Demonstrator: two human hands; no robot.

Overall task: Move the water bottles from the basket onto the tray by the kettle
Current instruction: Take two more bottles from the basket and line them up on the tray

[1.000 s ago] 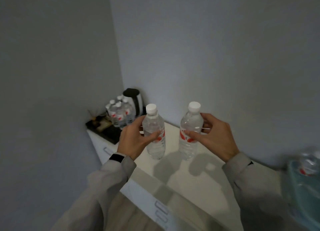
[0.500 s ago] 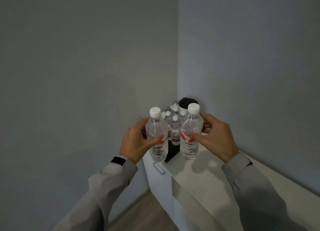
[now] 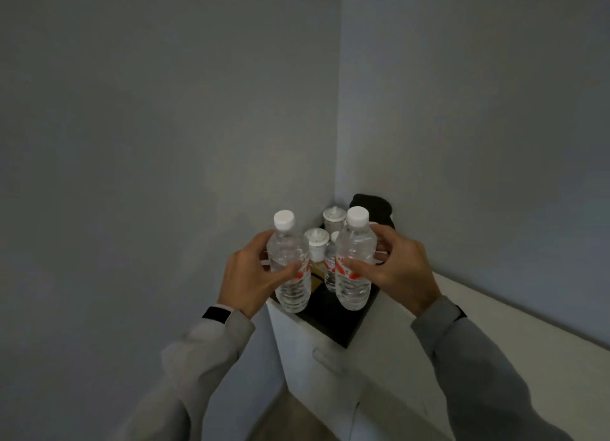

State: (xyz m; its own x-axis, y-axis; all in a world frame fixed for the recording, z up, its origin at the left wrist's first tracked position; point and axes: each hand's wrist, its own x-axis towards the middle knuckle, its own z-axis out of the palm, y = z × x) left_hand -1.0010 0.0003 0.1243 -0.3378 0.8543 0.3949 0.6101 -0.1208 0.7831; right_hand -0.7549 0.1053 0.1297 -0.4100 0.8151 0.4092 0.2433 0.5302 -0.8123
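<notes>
My left hand [image 3: 252,277] grips a clear water bottle [image 3: 290,259] with a white cap and red label, held upright above the left edge of the black tray [image 3: 333,318]. My right hand [image 3: 401,272] grips a second such bottle [image 3: 355,262], upright over the tray's middle. Behind them on the tray stand more white-capped bottles [image 3: 317,247], partly hidden. The black kettle [image 3: 374,209] sits in the corner behind my right hand, mostly covered. The basket is out of view.
The tray rests at the corner end of a white cabinet top [image 3: 495,341] with drawers [image 3: 330,368] below. Grey walls close in on the left and at the back. Wooden floor [image 3: 297,417] shows below left.
Both hands have carried their bottles left along the cabinet, from over the bare top to over the tray. The basket has left the view on the right.
</notes>
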